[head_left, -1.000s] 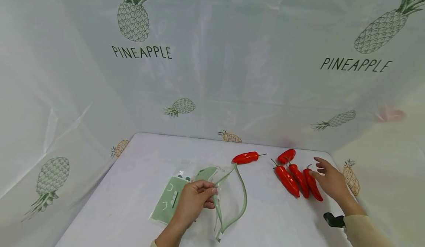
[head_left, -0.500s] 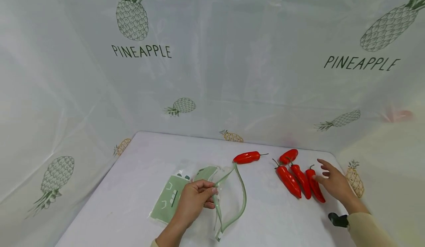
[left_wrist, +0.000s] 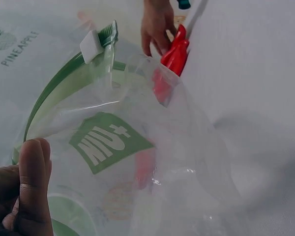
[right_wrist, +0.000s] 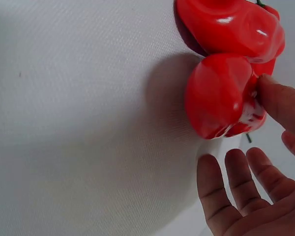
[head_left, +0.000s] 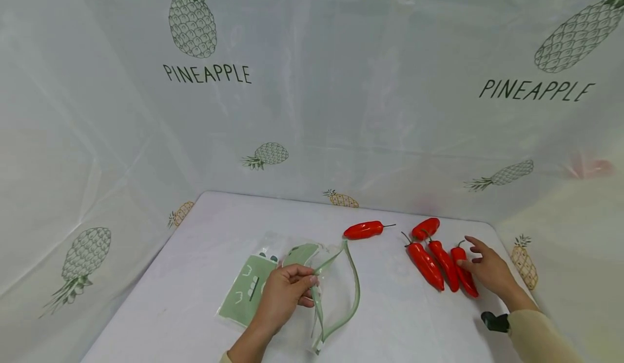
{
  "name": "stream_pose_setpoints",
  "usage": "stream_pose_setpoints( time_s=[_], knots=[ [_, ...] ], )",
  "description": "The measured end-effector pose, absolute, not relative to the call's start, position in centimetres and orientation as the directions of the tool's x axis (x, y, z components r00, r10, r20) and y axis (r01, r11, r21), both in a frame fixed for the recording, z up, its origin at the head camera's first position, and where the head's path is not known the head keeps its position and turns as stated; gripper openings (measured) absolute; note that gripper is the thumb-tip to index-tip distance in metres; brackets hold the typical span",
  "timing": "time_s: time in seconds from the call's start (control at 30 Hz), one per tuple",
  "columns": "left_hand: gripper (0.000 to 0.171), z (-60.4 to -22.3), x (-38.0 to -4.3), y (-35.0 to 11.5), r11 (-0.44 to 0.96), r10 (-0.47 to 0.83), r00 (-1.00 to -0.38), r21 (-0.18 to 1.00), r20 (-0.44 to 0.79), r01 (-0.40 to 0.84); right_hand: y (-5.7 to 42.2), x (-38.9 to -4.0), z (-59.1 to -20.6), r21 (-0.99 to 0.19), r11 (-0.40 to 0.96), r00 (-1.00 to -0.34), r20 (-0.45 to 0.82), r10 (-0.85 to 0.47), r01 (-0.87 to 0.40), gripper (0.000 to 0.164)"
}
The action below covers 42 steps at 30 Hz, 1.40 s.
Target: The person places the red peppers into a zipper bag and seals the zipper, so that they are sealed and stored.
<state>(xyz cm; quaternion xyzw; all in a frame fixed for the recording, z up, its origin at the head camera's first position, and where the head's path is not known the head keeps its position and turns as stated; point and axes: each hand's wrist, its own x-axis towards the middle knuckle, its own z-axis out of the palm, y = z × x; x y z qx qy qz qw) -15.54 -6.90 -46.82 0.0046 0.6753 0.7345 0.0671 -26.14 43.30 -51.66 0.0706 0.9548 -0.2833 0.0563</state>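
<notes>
My left hand [head_left: 286, 293] pinches the green-edged rim of a clear zip bag [head_left: 357, 284] whose mouth gapes to the right. A white slider [left_wrist: 91, 46] and a green "NIU+" label show on the bag in the left wrist view. At the right, my right hand [head_left: 493, 270] is over the rightmost red chili pepper [head_left: 467, 277]. Its thumb [right_wrist: 282, 103] touches that pepper in the right wrist view, while the other fingers [right_wrist: 214, 189] are spread beyond it, apart from its surface. More red chili peppers [head_left: 425, 265] lie just left of this one.
A single red chili pepper [head_left: 364, 230] lies behind the bag. Under my left hand is the bag's green printed face panel [head_left: 248, 290]. A white table [head_left: 161, 298] bears everything. Pineapple-printed sheeting [head_left: 341, 108] encloses its back and sides.
My right hand has shifted slightly and its thumb has come onto the rightmost pepper. The left hand stays on the bag's rim. The head view has moved a little.
</notes>
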Motion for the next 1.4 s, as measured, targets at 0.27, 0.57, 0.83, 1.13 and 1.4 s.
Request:
stream_pose_setpoints(
  time_s=[0.27,0.57,0.83,1.13,1.4],
  knots=[
    [0.025,-46.8,-15.1,-6.8,-0.079,0.124,-0.989,0.993,-0.075,-0.085,43.6,-25.4,-51.4,-0.531,0.832,-0.982,-0.17,0.083,0.162,0.091],
    [0.025,-46.8,-14.9,-6.7,-0.076,0.133,-0.989,0.994,-0.064,-0.074,43.8,-25.0,-51.0,-0.537,0.832,-0.982,-0.183,0.047,0.139,0.09],
    [0.026,-46.7,-14.8,-6.8,-0.078,0.131,-0.99,0.995,-0.048,-0.059,43.2,-24.3,-50.0,-0.522,0.843,-0.991,-0.103,0.086,0.128,0.084],
    [0.024,-46.9,-15.0,-7.0,-0.09,0.111,-0.992,0.994,-0.051,-0.061,40.9,-23.2,-49.0,-0.527,0.848,-0.997,0.011,0.082,0.064,0.079],
    [0.024,-47.1,-15.2,-7.1,-0.094,0.098,-0.995,0.995,-0.034,-0.043,38.8,-22.4,-48.6,-0.55,0.834,-0.994,0.057,0.091,0.045,0.08]
  ],
)
